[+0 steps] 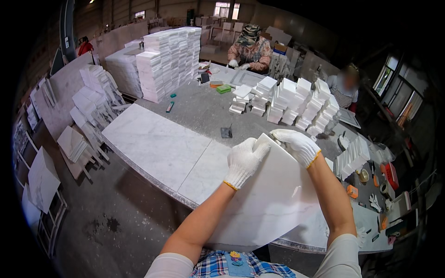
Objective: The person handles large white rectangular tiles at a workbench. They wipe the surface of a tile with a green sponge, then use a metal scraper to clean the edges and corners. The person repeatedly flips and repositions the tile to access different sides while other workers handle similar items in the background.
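A large white marble slab (266,208) with grey veins is tilted up in front of my body, its far corner raised. My left hand (244,161), in a white knit glove, grips the slab's left edge close to that corner. Across from it, my gloved right hand (299,144) is closed over the edge on the other side, its fingertips near the corner. Two more pale marble slabs (153,139) lie flat side by side on the table to the left, with a thin seam between them. A small dark square pad (226,132) rests just beyond my left hand.
Tall stacks of white tiles (171,60) stand at the back left. Shorter tile stacks (296,99) fill the back right. A green block (223,89) lies mid-table. Hand tools and an orange box (352,191) lie at right. Two co-workers (250,51) are across the table.
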The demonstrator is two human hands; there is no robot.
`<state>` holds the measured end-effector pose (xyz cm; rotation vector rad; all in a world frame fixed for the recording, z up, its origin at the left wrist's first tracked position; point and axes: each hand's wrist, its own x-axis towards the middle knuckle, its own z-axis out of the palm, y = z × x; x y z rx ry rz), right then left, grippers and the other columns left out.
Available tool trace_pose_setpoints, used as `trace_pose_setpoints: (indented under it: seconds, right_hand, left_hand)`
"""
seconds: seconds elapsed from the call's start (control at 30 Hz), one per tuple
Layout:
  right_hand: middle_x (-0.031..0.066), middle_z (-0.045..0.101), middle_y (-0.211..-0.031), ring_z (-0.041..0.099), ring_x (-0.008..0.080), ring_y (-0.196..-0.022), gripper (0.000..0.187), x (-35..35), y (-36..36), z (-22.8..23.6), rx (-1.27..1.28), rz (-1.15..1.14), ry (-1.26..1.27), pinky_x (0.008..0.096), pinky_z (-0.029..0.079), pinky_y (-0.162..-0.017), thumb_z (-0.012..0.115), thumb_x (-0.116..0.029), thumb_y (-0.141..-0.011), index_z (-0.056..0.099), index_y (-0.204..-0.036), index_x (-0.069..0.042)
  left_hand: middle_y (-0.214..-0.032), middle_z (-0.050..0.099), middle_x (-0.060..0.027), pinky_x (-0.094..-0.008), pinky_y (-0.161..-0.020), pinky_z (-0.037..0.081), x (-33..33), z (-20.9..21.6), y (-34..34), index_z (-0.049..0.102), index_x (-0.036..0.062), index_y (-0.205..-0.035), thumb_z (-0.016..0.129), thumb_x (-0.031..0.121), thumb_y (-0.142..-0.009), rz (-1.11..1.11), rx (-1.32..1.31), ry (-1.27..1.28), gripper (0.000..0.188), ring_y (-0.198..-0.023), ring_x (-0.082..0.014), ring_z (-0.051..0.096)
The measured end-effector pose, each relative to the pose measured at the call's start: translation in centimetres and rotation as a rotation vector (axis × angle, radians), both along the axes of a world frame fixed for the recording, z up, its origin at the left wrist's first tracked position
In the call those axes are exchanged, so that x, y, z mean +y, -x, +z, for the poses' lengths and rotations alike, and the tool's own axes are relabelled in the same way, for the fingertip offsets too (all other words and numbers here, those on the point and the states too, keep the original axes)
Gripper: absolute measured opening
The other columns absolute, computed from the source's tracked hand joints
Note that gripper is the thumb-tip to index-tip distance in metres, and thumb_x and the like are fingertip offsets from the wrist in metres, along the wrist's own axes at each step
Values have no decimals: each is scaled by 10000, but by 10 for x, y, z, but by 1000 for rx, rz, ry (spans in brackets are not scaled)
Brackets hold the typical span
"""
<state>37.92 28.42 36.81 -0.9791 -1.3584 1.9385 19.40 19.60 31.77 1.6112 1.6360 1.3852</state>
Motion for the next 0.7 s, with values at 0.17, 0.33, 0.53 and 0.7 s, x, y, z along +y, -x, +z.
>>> trace_pose_setpoints:
  seconds: [0.17, 0.33, 0.53, 0.7]
  right_hand:
    - [49, 718, -963, 658, 130, -804, 181, -18, 12, 15, -42, -1, -55, 260, 543, -723, 655, -160, -937, 708, -1050, -28]
    - [47, 715, -991, 654, 126, -855, 185, -14, 14, 14, -104, 21, -190, 261, 537, -762, 646, -155, -941, 702, -1063, -28]
    - [35, 707, -1009, 639, 129, -885, 210, -7, 10, 7, -62, -2, -123, 271, 521, -798, 652, -168, -937, 698, -1078, -21]
    - [28, 701, -1008, 631, 120, -872, 216, -15, 15, 14, -170, 39, -290, 264, 514, -778, 649, -189, -945, 699, -1079, -28]
  left_hand:
    - [-805, 673, -201, -441, -688, 479, 4, -9, 5, 677, 11, -850, 608, 564, -860, 60, 112, -43, 558, -782, -353, 659]
    - [-845, 691, -199, -488, -730, 489, 4, -5, 3, 686, 62, -883, 597, 612, -847, 20, 92, 30, 558, -844, -408, 658]
    - [-870, 701, -196, -483, -749, 496, 2, -5, 5, 700, 61, -927, 606, 608, -843, 17, 28, 0, 561, -862, -398, 666]
    - [-844, 681, -223, -458, -720, 492, 8, -16, 3, 694, 13, -913, 612, 556, -855, 69, 96, -71, 552, -826, -390, 661]
